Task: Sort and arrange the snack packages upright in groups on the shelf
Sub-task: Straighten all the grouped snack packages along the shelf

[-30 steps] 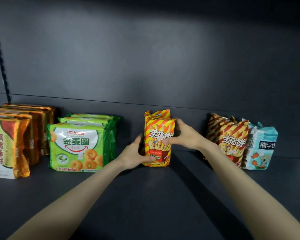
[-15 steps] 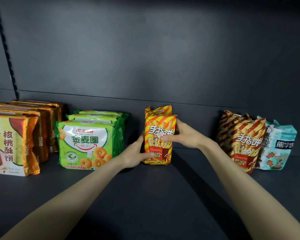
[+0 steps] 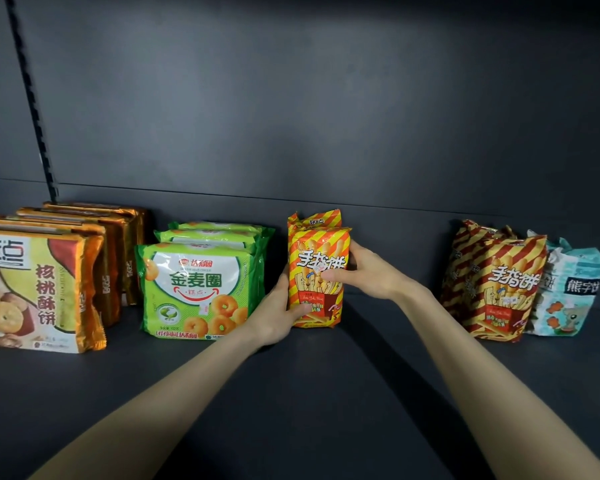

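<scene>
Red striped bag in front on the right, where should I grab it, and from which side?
Probably the upper left corner, coming from the front left. The red striped bag leans with the teal bag tight against its right side and a matching bag close behind it, so its top and front left are most open.

back panel [image 3: 291, 98]: dark grey, matte; slotted upright [image 3: 32, 98]: black, far left; shelf [image 3: 326, 393]: dark grey

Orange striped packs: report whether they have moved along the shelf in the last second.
Yes. The orange striped packs slid left: the gap to the green packs has narrowed, the gap to the red striped packs widened.
</scene>
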Demonstrator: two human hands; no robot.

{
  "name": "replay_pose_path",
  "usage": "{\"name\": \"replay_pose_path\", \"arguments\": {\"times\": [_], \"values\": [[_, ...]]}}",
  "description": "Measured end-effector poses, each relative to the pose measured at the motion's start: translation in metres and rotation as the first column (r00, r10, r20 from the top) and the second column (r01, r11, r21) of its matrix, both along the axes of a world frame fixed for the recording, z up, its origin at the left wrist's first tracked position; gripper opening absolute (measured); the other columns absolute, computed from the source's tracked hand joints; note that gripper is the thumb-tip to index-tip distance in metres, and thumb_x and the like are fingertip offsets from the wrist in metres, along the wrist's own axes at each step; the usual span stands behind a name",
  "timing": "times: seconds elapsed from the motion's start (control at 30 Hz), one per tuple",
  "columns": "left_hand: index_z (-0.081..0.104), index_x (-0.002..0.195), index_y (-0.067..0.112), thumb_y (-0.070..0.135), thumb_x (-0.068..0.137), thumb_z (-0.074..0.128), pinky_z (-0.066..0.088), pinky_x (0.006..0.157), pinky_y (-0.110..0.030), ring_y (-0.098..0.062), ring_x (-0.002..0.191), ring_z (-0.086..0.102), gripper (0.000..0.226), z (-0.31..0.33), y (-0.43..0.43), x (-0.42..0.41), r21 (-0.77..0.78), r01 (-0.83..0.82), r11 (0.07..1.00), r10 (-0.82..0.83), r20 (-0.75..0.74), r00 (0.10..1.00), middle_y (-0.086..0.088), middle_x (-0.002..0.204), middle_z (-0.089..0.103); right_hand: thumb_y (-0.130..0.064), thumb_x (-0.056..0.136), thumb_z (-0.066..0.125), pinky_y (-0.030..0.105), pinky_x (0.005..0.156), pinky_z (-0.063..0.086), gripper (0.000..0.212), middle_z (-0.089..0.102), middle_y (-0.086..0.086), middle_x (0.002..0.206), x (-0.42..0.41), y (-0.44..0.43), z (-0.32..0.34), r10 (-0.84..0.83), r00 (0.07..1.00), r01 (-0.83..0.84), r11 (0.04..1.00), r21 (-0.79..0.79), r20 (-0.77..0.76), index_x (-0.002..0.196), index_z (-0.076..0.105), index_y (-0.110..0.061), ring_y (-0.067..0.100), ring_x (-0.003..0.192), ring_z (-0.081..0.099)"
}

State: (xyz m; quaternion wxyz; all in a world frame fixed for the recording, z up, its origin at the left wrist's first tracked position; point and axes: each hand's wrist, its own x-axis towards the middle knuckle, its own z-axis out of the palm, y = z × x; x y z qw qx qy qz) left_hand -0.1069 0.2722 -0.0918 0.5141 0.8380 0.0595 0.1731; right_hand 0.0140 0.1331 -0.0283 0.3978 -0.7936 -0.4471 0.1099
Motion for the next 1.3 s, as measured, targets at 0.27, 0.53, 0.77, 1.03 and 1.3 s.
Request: {"name": "replay_pose_path", "arguments": {"times": [0.27, 0.53, 0.77, 1.03, 1.3], "values": [[0.005, 0.15, 0.02, 0.016, 0.09, 0.06, 0.04, 0.103, -0.027, -0.012, 0.124, 0.047, 0.082, -0.009, 0.001, -0.001, -0.037, -0.005, 0.999, 0.005, 0.0, 1.0, 0.0, 0.139, 0.046, -0.028, 0.081, 0.072, 0.036, 0.097, 0.05, 0.066, 0.058, -0.005, 0.128, 0.001, -0.002, -0.007, -0.026, 0.998, 0.028, 0.999, 0.032, -0.052, 0.137, 0.038, -0.022, 0.012, 0.115, 0.057], [0.017, 0.147, 0.021, 0.016, 0.088, 0.064, 0.039, 0.107, -0.034, -0.015, 0.127, 0.046, 0.076, -0.013, 0.004, 0.002, 0.039, -0.035, 0.999, 0.035, 0.006, 0.999, -0.002, 0.14, 0.046, -0.02, 0.077, 0.076, 0.029, 0.096, 0.048, 0.069, 0.059, -0.013, 0.119, 0.002, -0.002, -0.006, -0.004, 0.996, 0.007, 0.999, 0.045, -0.084, 0.133, 0.038, -0.027, 0.007, 0.112, 0.057], [0.014, 0.148, 0.022, 0.018, 0.088, 0.063, 0.04, 0.107, -0.036, -0.016, 0.128, 0.045, 0.078, -0.017, 0.003, 0.002, 0.06, -0.075, 0.995, 0.073, 0.03, 0.997, -0.002, 0.141, 0.044, -0.024, 0.079, 0.074, 0.033, 0.1, 0.045, 0.071, 0.056, -0.013, 0.123, -0.002, -0.003, -0.01, -0.014, 1.0, 0.015, 0.999, 0.05, -0.027, 0.137, 0.034, -0.03, 0.009, 0.118, 0.051], [0.011, 0.149, 0.019, 0.015, 0.089, 0.061, 0.038, 0.098, -0.024, -0.013, 0.125, 0.046, 0.078, -0.015, 0.0, -0.001, 0.053, -0.106, 0.993, 0.104, 0.042, 0.994, 0.0, 0.139, 0.046, -0.025, 0.078, 0.075, 0.038, 0.103, 0.045, 0.073, 0.056, -0.012, 0.125, -0.007, -0.003, -0.009, -0.008, 1.0, 0.008, 0.997, 0.08, -0.01, 0.138, 0.033, -0.032, 0.011, 0.122, 0.05], [0.019, 0.147, 0.018, 0.014, 0.088, 0.064, 0.037, 0.103, -0.029, -0.015, 0.126, 0.046, 0.075, -0.014, 0.0, 0.0, 0.055, -0.102, 0.993, 0.103, -0.006, 0.995, -0.002, 0.138, 0.048, -0.029, 0.075, 0.077, 0.045, 0.104, 0.043, 0.083, 0.052, -0.011, 0.13, -0.002, -0.004, -0.009, -0.031, 0.999, 0.032, 0.998, 0.06, -0.018, 0.141, 0.028, -0.034, 0.013, 0.123, 0.05]]}}
